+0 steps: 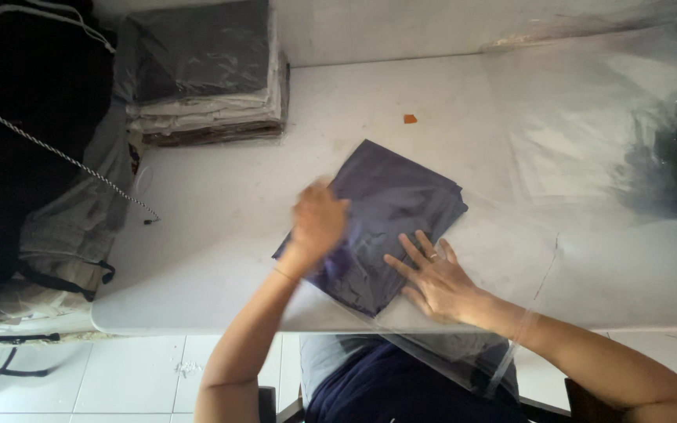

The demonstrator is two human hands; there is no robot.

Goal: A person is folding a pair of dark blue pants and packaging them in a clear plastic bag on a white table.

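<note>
Fingers of both hands, left hand (319,223) and right hand (436,282), press flat, spread on the folded purple garment (389,207).

A stack of bagged garments (201,74) sits at the far left of the white table (221,227), well beyond the left hand. A small orange scrap (410,119) lies on the table past both hands. Clear plastic sheets (589,133) spread out to the far right of the right hand, and dark clothes with a striped cord (33,141) hang off to the left.

White table (221,235) with folded dark garment (389,211), stack of bagged clothes (205,74), clear plastic bags (589,133), small orange scrap (410,119)
</note>
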